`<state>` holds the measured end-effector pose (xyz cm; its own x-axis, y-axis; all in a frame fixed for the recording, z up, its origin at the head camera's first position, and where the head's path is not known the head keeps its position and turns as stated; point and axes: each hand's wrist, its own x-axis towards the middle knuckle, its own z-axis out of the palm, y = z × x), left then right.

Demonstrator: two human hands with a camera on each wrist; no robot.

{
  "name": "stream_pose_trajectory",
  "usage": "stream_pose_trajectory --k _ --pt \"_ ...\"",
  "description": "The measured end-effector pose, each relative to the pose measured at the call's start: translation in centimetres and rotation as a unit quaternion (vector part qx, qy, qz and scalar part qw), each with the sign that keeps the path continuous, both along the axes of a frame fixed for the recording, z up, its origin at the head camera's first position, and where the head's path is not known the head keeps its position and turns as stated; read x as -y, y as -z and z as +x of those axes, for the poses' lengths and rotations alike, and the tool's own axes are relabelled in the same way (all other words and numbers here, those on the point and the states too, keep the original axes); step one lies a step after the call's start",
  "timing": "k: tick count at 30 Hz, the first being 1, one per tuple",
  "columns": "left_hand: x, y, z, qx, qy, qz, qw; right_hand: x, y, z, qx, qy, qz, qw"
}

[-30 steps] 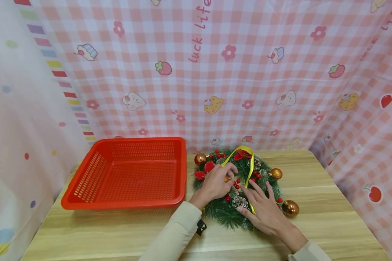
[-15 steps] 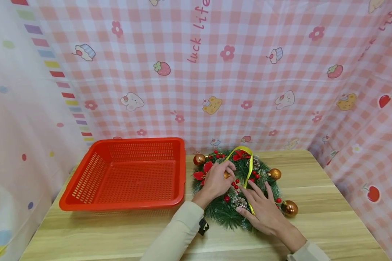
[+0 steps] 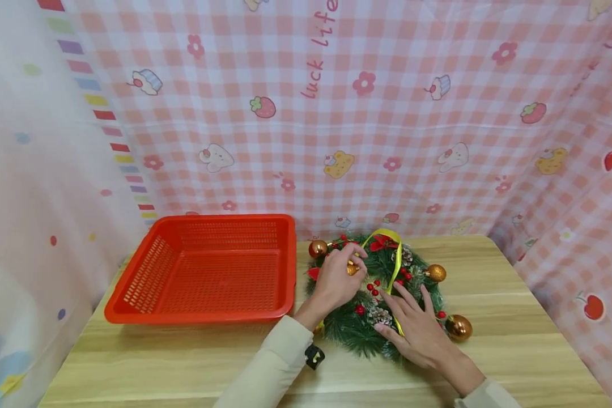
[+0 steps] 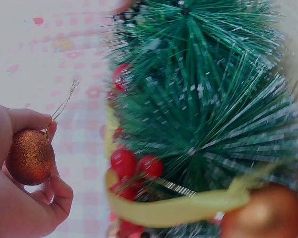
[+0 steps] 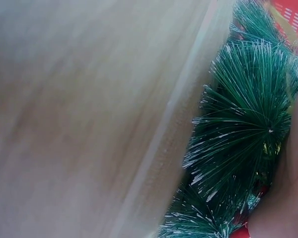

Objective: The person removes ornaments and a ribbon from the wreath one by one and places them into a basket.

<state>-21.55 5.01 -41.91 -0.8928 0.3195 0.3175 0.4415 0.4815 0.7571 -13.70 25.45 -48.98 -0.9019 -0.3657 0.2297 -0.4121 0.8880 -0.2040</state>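
A green Christmas wreath (image 3: pixel 359 334) lies on the table, trimmed with red berries (image 3: pixel 372 288), pine cones (image 3: pixel 381 316), copper baubles (image 3: pixel 459 327) and a loop of yellow ribbon (image 3: pixel 397 260). Over its left side, my left hand (image 3: pixel 338 277) holds a small glittery copper bauble (image 4: pixel 31 156) with curled fingers. The bauble's gold string loop (image 4: pixel 61 110) sticks up beside the fingertips in the left wrist view. My right hand (image 3: pixel 420 331) rests on the wreath's lower right with its fingers spread, beside the ribbon. In the right wrist view, only part of that hand (image 5: pixel 283 198) shows.
A red plastic basket (image 3: pixel 285 272) with perforated sides stands just left of the wreath. Behind the wooden table (image 3: pixel 510 351) hangs a pink checked curtain (image 3: pixel 285 136), with more cloth at both sides.
My left hand has risen and turned slightly, so the bauble in its fingers shows more. The right hand stays in place on the wreath. The head view has shifted a little.
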Motion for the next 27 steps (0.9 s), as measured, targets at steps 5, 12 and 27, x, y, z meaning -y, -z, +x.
stream_pose_trajectory --k 5,12,27 --pt "1.6 -1.4 0.7 0.001 0.001 0.026 0.9997 0.0 0.0 0.0 0.000 0.000 0.000 1.0000" --pt "4.8 -2.8 1.7 -0.002 -0.003 0.081 0.9967 0.1 0.0 0.1 -0.003 -0.002 -0.002 1.0000" --pt "14.2 -3.4 2.8 0.002 -0.101 0.112 0.9886 0.2 0.1 0.0 -0.006 -0.005 -0.007 1.0000"
